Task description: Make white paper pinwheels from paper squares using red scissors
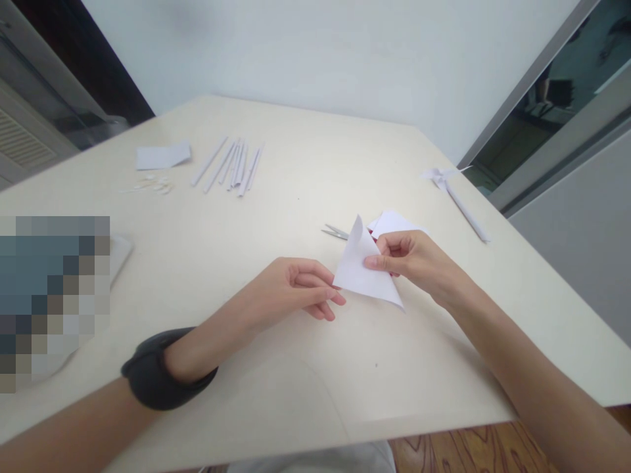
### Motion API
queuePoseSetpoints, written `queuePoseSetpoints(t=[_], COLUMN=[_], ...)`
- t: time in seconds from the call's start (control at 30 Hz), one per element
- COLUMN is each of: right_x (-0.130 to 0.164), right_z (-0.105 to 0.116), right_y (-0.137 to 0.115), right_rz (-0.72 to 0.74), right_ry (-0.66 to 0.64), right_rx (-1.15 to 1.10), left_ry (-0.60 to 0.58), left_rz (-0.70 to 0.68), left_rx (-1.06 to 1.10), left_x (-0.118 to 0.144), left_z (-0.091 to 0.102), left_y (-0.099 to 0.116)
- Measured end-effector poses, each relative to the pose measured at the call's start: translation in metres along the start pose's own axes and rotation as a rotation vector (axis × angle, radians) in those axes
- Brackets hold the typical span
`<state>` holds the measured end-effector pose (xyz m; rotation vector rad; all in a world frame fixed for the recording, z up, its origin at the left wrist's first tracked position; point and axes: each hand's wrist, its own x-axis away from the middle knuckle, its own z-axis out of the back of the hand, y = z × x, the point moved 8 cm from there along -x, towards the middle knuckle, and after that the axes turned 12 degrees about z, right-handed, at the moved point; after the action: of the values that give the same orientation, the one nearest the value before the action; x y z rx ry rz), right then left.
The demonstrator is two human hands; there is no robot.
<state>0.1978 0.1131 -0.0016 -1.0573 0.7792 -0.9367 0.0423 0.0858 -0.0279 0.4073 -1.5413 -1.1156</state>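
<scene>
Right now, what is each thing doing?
White paper: folded into a triangle, held up off the table.
Right hand: pinching the paper.
Left hand: fingers touching the paper's corner.
Scissors: lying on the table, blades apart.
Paper pinwheel: finished, lying flat.

Scissors [336, 232] just behind the hands, paper sticks [231, 165] far left, bare table [296, 368] nearside

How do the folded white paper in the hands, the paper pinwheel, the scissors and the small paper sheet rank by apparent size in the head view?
1. Paper pinwheel, longest with its stick.
2. Folded white paper, though nearness enlarges it.
3. Small paper sheet, farther away, so unsure.
4. Scissors, mostly hidden; only the blades show.
</scene>
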Motion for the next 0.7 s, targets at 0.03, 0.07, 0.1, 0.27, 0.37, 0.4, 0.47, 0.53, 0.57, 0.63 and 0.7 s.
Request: queuePoseSetpoints(t=[0.03,0.07,0.1,0.27,0.37,0.4,0.47,0.53,0.57,0.63,0.7], right_x=[0.0000,0.0000,-0.0001,-0.0017,-0.0019,-0.0018,-0.0011,-0.0004,-0.0001,0.0003,0.0002], right_z=[0.0009,0.0016,0.0022,0.0018,0.0008,0.0006,0.0002,-0.0007,-0.0011,-0.0019,-0.0025], right_y=[-0.0006,-0.0011,-0.0015,-0.0022,-0.0014,-0.0011,-0.0006,-0.0002,-0.0001,0.0002,0.0006], right_rz=[0.002,0.002,0.001,0.002,0.005,0.007,0.011,0.011,0.010,0.005,0.001], right_ry=[0.004,0.008,0.013,0.017,0.014,0.013,0.009,0.001,-0.002,-0.006,-0.006], right_rx=[-0.001,-0.002,-0.003,0.001,0.005,0.006,0.013,0.021,0.028,0.041,0.050], left_ry=[0.002,0.003,0.004,-0.010,-0.009,-0.005,-0.018,-0.043,-0.048,-0.040,-0.033], left_rz=[0.001,0.002,0.000,-0.003,0.001,0.002,0.006,-0.009,-0.027,-0.060,-0.077], left_rx=[-0.003,-0.007,-0.014,-0.028,-0.023,-0.026,-0.041,-0.051,-0.049,-0.042,-0.043], left_x=[-0.0005,-0.0010,-0.0014,-0.0020,-0.0007,-0.0002,0.0005,0.0005,0.0002,-0.0011,-0.0026], left_z=[0.0000,0.0000,0.0001,-0.0001,0.0008,0.0016,0.0018,0.0015,0.0021,0.0046,0.0064], left_y=[-0.0009,-0.0017,-0.0021,-0.0016,0.0004,0.0010,0.0015,0.0018,0.0021,0.0017,0.0001])
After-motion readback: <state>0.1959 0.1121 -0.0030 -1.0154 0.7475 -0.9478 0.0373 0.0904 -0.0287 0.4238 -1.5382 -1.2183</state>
